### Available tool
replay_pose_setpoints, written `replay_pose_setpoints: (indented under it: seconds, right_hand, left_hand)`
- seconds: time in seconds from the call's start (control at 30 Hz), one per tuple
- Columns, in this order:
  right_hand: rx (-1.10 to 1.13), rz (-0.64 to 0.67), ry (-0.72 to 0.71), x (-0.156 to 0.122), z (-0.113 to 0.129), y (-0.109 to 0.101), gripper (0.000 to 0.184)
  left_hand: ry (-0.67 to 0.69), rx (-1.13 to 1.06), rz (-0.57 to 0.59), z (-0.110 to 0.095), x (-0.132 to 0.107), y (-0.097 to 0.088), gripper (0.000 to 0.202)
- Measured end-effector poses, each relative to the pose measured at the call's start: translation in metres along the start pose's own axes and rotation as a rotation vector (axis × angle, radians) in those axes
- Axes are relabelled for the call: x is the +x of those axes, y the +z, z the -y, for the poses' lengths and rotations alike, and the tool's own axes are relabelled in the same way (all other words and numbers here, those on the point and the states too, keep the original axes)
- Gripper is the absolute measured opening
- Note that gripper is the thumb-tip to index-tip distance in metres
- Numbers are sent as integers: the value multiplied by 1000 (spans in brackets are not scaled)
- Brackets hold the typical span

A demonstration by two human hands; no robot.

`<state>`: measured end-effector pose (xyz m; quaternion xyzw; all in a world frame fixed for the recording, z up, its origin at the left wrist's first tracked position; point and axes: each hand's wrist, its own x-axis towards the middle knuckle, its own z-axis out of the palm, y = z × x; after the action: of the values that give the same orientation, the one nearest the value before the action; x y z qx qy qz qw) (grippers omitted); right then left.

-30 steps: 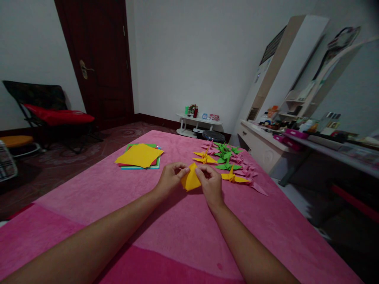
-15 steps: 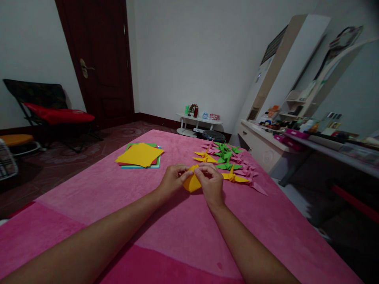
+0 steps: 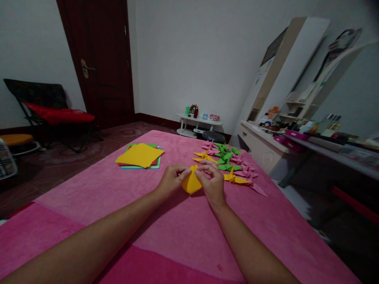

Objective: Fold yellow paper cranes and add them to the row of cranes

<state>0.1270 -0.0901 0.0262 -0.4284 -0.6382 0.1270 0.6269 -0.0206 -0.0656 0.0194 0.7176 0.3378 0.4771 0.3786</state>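
A folded piece of yellow origami paper is held up over the pink-covered table, its lower corner pointing toward me. My left hand pinches its left edge between thumb and fingers. On the right edge, my right hand grips it the same way, thumb near the top. The fingertips behind the paper are partly hidden. Just beyond my right hand lie several folded paper cranes: a yellow crane, green cranes and pink cranes.
A stack of square coloured paper, yellow on top, lies at the table's left. The pink cloth covers the table. Beyond it stand a low white shelf and, at right, a cluttered dressing table. A folding chair is at left.
The yellow paper has shifted slightly and shows a wider face toward me. Both hands keep their pinch, with the right hand moved a touch to the right.
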Motion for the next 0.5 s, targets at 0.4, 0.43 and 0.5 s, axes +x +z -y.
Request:
replay_pose_setpoints:
  seconds: [0.4,0.43,0.5]
  right_hand:
    - [-19,45,-74,1,8,0,8]
    - [-18,49,-79,0,8,0,8]
    - [-21,54,-86,0,8,1,9]
  left_hand:
    - [-86,-102,70,6,6,-7,38]
    - [-82,-95,74,6,6,-7,38]
    - [-71,-83,76,6,6,-8,37]
